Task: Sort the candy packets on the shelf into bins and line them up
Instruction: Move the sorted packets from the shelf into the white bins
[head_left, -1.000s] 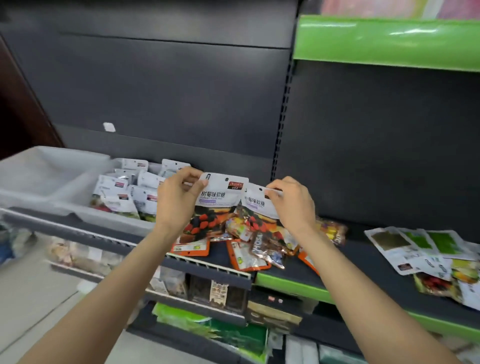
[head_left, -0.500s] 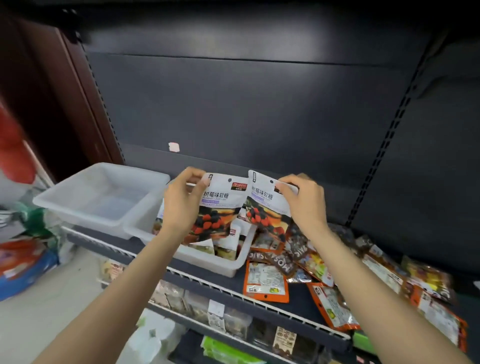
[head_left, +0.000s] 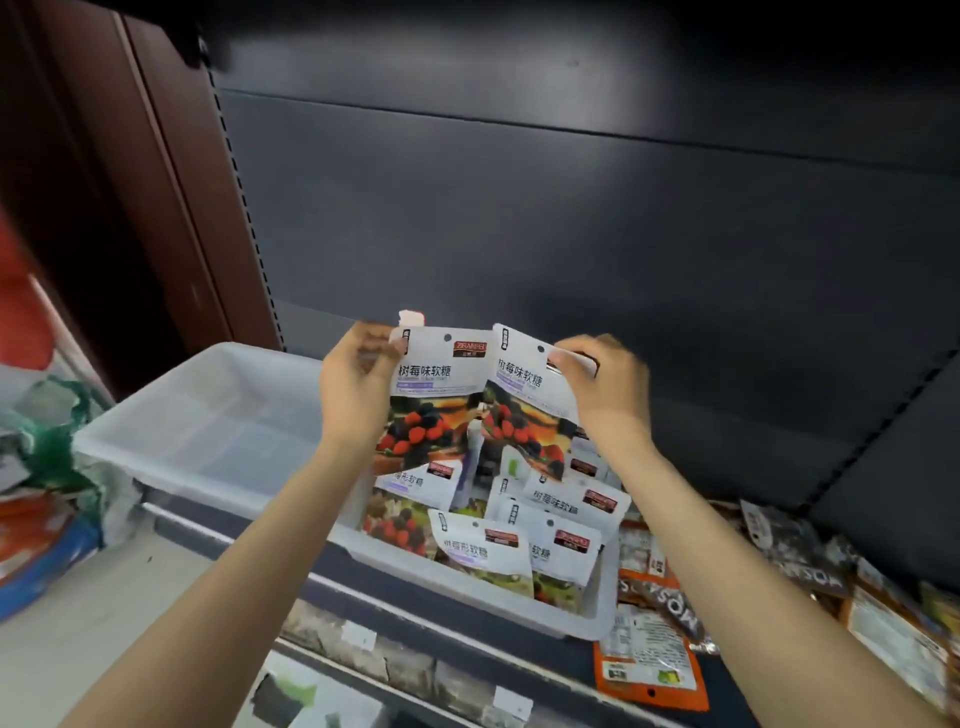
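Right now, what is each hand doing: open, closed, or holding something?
Left hand: closed, pinching the top corner of the left candy packet.
Right hand: closed, pinching the top corner of the right candy packet.

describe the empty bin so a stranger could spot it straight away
On the dark shelf, two white translucent plastic bins sit side by side. The empty white bin is the left one; its neighbour, the right white bin, holds white berry candy packets.
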